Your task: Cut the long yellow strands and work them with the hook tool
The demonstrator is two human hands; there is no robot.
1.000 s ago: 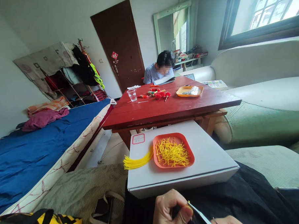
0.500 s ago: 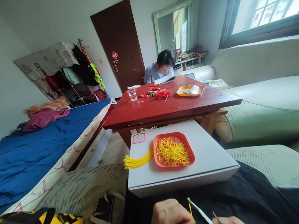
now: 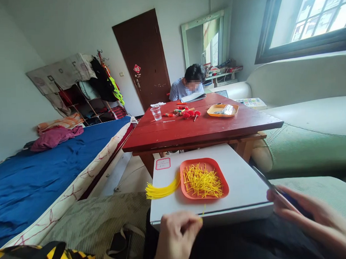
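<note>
My left hand [image 3: 177,230] is pinched at the front edge of the white box, and a short bit of yellow string [image 3: 204,209] shows at its fingertips. Off to the right, my right hand [image 3: 311,211] is closed on a pair of scissors [image 3: 262,176], the blades pointing up and left; part of the blue handle is hidden by the fingers. On the white box [image 3: 240,176] rests an orange tray [image 3: 185,194] holding a loose pile of short yellow strings [image 3: 202,179]. A bundle of longer yellow strings [image 3: 162,190] lies against the tray's left side.
Beyond the box stands a red table [image 3: 167,135] with a clear plastic cup [image 3: 156,113], red tufted items [image 3: 189,113] and a yellow tray [image 3: 209,113]. A person [image 3: 185,85] bends over papers behind it. A blue-covered bed [image 3: 62,161] is left, a pale sofa [image 3: 311,138] right.
My left hand has risen from the lap to the box's front edge with the yellow string. My right hand and the scissors have moved away, up and to the right.
</note>
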